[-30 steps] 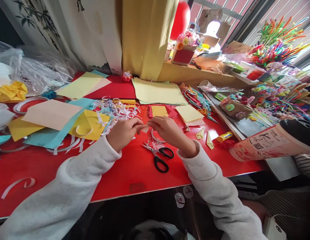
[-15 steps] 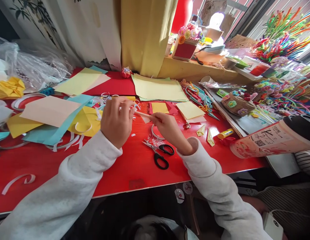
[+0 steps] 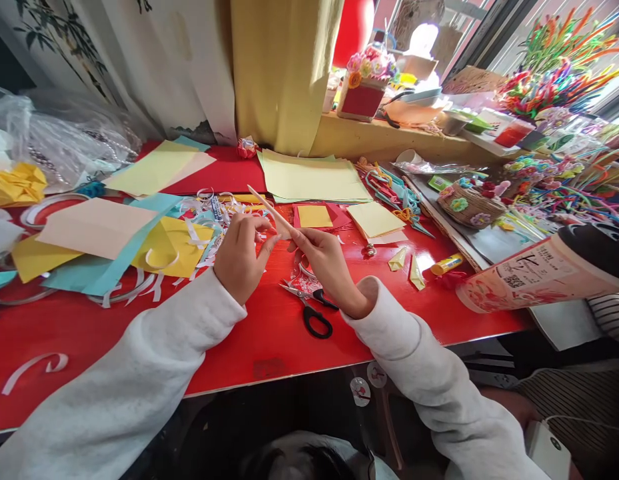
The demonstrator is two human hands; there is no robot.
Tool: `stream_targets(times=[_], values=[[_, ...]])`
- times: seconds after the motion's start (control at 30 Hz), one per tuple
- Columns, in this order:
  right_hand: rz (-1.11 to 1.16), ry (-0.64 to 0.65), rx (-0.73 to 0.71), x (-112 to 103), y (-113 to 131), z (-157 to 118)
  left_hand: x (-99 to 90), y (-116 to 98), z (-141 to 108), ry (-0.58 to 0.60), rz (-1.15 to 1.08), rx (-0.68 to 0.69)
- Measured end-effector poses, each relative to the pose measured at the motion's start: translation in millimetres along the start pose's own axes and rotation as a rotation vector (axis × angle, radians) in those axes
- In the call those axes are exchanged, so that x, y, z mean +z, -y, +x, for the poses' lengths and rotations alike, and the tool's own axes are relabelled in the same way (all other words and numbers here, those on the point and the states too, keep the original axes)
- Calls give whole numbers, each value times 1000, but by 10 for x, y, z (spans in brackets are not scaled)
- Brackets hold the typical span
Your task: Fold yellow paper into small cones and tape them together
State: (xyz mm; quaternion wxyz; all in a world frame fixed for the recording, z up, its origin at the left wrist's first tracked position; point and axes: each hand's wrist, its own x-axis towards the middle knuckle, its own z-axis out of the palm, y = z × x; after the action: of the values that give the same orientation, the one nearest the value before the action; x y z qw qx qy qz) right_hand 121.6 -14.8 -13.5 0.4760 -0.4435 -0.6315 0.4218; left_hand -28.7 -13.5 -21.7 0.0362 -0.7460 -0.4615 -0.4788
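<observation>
My right hand (image 3: 322, 263) pinches a thin folded strip of pale pink paper (image 3: 270, 211), which slants up and to the left. Close beside it on the left, my left hand (image 3: 244, 255) is held with thumb and fingers apart, the thumb tip near the lower part of the paper; nothing shows between its fingers. Black-handled scissors (image 3: 316, 321) lie on the red table (image 3: 229, 353) below my hands, one handle loop partly covered by my right wrist. A clear roll of tape or ring lies partly hidden behind my right hand.
Coloured sheets (image 3: 96, 223) and curled white strips lie at the left. Behind are a yellow paper stack (image 3: 314, 177) and a small pad (image 3: 376, 220). To the right are folded yellow pieces (image 3: 417, 273), a glue stick (image 3: 446, 264) and a large cup (image 3: 529, 273). A person's striped clothing shows lower right.
My left hand has come off the paper and opened, moving slightly down. The paper now points up to the left in my right hand, which has shifted left.
</observation>
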Motion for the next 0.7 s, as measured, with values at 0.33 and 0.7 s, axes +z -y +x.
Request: stream_targets(times=[0.33, 0.7], values=[[331, -15, 74, 108, 13, -72, -46, -11, -57, -11, 398, 384], [304, -54, 23, 125, 37, -100, -30, -38, -57, -3, 244, 287]])
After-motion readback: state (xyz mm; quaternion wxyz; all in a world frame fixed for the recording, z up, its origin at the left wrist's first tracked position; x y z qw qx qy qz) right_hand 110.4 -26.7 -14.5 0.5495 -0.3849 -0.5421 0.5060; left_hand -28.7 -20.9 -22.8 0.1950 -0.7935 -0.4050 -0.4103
